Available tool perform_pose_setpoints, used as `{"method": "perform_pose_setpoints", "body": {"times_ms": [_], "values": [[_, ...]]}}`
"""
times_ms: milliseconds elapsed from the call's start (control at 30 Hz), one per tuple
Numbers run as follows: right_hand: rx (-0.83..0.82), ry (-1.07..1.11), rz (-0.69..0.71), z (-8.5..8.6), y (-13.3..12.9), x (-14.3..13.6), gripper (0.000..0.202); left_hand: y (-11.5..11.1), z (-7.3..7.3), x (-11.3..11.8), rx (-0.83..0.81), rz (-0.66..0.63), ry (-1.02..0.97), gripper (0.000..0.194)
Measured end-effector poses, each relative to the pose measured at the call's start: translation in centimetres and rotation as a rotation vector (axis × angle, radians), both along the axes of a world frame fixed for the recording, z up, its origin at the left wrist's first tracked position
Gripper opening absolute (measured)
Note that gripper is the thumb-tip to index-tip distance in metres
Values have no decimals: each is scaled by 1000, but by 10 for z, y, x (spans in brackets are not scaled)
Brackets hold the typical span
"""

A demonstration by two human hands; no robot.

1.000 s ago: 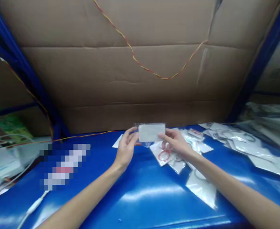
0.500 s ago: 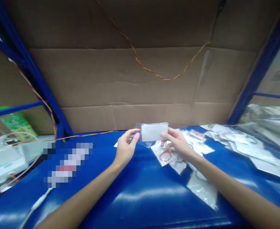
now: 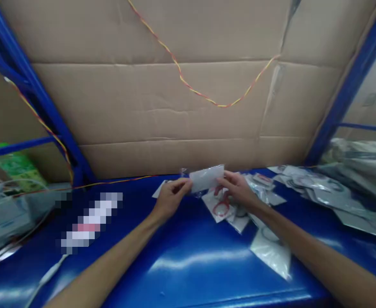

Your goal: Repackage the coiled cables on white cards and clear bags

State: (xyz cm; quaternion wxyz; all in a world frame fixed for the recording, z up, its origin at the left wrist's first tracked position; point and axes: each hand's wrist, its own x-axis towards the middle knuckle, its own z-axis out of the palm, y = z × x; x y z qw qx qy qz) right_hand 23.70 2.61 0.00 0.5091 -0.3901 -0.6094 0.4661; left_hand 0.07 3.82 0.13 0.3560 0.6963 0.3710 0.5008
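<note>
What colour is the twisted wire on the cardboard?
Red and yellow, clearest in the head view.

I see brown cardboard backing (image 3: 175, 98), blue metal uprights (image 3: 348, 85) both sides, glossy blue tabletop (image 3: 188, 269) reflecting light.

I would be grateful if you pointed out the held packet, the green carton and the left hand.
Packet (image 3: 205, 179): head view, middle of its white face.
Carton (image 3: 20, 170): head view, its front.
Left hand (image 3: 171, 196): head view, back of the hand.
</note>
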Motion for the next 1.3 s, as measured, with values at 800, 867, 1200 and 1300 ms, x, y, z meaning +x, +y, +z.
{"method": "perform_pose_setpoints", "body": {"times_ms": [800, 867, 1200, 1300], "values": [[591, -429, -375, 4, -9, 2, 28, 39, 12, -67, 546, 486, 826, 39], [638, -606, -270, 0, -14, -3, 34, 36, 9, -60, 536, 491, 800, 39], [624, -982, -207, 15, -19, 5, 38, 21, 0, -35, 505, 340, 780, 34], [566, -1129, -240, 21, -8, 26, 34, 12, -11, -22, 453, 91, 866, 32]]}}
